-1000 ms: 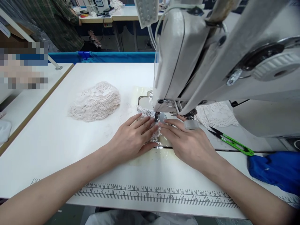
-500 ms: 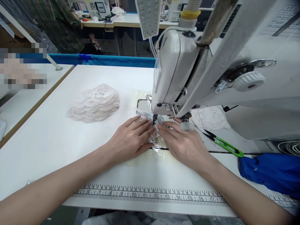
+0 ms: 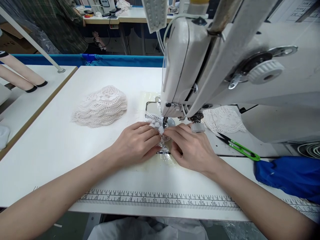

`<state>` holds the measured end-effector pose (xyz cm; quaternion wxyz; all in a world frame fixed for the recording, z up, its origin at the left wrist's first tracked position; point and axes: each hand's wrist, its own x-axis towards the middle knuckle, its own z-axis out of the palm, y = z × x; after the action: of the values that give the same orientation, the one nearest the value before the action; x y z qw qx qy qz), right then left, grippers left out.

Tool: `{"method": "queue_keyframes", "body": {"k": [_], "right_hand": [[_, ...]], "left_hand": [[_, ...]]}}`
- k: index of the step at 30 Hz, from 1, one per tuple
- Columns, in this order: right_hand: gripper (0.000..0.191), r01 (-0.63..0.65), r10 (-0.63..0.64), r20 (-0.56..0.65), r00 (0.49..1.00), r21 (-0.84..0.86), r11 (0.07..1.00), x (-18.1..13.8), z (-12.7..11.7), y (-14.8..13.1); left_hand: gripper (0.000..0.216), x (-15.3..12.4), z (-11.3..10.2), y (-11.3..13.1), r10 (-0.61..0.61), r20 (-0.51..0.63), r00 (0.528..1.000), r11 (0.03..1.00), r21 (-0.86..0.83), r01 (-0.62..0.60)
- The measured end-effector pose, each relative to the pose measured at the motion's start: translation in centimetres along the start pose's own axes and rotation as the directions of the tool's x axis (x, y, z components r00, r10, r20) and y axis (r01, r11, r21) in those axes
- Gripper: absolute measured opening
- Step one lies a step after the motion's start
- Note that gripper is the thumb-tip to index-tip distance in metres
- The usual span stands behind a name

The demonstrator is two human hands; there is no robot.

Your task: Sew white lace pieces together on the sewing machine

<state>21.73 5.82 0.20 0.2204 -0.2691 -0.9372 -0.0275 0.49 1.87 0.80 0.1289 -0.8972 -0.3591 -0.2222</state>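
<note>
A strip of white lace (image 3: 157, 124) lies under the presser foot (image 3: 165, 122) of a white sewing machine (image 3: 178, 63). My left hand (image 3: 137, 141) is at the lace's near left edge, fingers bent together on it. From the right, my right hand (image 3: 192, 146) pinches the lace with thumb and fingers curled, close to the foot. The fingertips of both hands almost meet in front of the needle area, covering part of the lace. Small white tufts show on the lace between them.
A stack of scalloped lace pieces (image 3: 101, 108) sits left of the machine; more lace (image 3: 222, 123) lies behind my right hand. Green thread snips (image 3: 240, 148) and a blue cloth (image 3: 287, 178) are at right. A printed ruler (image 3: 160, 200) runs along the table's front edge.
My fingers were flatter and more stretched out on the lace; now both hands have curled in around it. White tufts now show between them. The camera view has shifted slightly.
</note>
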Motion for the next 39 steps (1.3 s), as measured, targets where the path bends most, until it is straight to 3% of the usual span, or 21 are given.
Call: {"method": "queue_keyframes", "body": {"k": [3,6,10,13,15,18,21,25,28,31,36,39], "right_hand": [[0.028,-0.001,0.001,-0.003,1.0,0.003,1.0,0.0,-0.1,0.1],[0.024,0.003,-0.003,-0.003,1.0,0.012,1.0,0.1,-0.3,0.0],[0.016,0.006,-0.008,-0.044,0.999,-0.026,1.0,0.4,-0.2,0.0],[0.021,-0.012,0.01,-0.084,0.996,-0.015,1.0,0.4,0.2,0.2],[0.025,-0.071,0.075,-0.116,0.99,0.041,0.997,0.3,0.6,0.5],[0.028,-0.219,0.241,-0.162,0.957,0.142,0.965,0.2,1.0,0.7],[0.027,-0.306,0.342,-0.199,0.919,0.191,0.933,0.4,1.2,0.7],[0.025,-0.301,0.341,-0.24,0.909,0.187,0.935,0.6,1.2,0.7],[0.023,-0.276,0.315,-0.268,0.91,0.173,0.945,0.5,1.2,0.7],[0.021,-0.256,0.306,-0.254,0.917,0.211,0.943,0.4,1.2,0.6],[0.015,-0.259,0.323,-0.222,0.92,0.277,0.926,0.3,1.1,0.5],[0.015,-0.203,0.257,-0.194,0.947,0.26,0.944,0.1,0.9,0.4]], "left_hand": [[0.01,0.0,-0.1,0.0,0.072,0.0,0.997,0.996,0.061,-0.072],[0.013,0.1,-0.1,0.0,0.063,-0.031,0.998,0.996,0.061,-0.061],[0.012,0.2,0.1,0.0,-0.029,-0.011,1.0,0.999,-0.041,0.029],[0.016,0.4,-0.1,0.0,-0.134,0.008,0.991,0.986,-0.104,0.134],[0.021,0.8,-0.4,-0.1,-0.224,0.043,0.974,0.962,-0.152,0.228],[0.035,1.7,-0.5,-0.4,-0.289,0.2,0.936,0.927,-0.187,0.326],[0.028,2.6,0.1,-0.7,-0.318,0.299,0.9,0.916,-0.147,0.373],[0.018,3.2,1.5,-0.7,-0.405,0.229,0.885,0.893,-0.11,0.437],[0.02,3.0,1.7,-1.0,-0.37,0.179,0.912,0.911,-0.121,0.393],[0.02,2.6,1.0,-1.5,-0.266,0.206,0.942,0.939,-0.166,0.302],[0.022,2.4,0.1,-1.9,-0.224,0.262,0.939,0.933,-0.219,0.284],[0.02,1.9,0.2,-1.3,-0.177,0.223,0.959,0.959,-0.181,0.219]]}}
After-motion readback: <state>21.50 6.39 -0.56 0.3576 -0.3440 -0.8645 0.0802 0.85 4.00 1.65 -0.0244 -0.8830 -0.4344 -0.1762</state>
